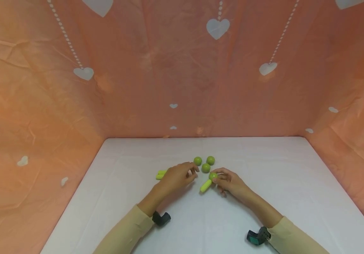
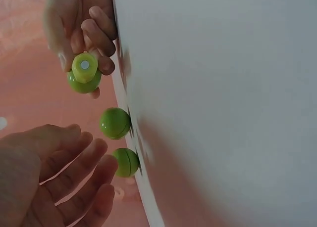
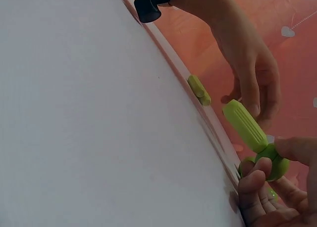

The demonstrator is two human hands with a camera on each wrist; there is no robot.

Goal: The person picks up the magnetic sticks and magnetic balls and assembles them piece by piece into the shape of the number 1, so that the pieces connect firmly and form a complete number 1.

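Observation:
My right hand (image 1: 231,184) pinches a green ball (image 1: 213,176) between thumb and fingers. A yellow-green ribbed stick (image 1: 205,186) is joined to that ball and points away from the hand; its free end shows a pale round spot in the left wrist view. To the left, my left hand (image 1: 178,176) hovers with relaxed, slightly bent fingers and holds nothing. Three more green balls, one (image 1: 197,161) near the left fingertips, another (image 1: 210,160) and a third (image 1: 206,168), lie between and beyond the hands. Two yellow-green sticks (image 3: 196,86) lie side by side, partly behind the left hand in the head view.
A white table (image 1: 121,158) lies under both hands. Orange-pink cloth (image 1: 156,88) with pale hearts hangs behind it and at both sides. Each wrist wears a dark device, one at the left (image 1: 161,218) and one at the right (image 1: 258,236).

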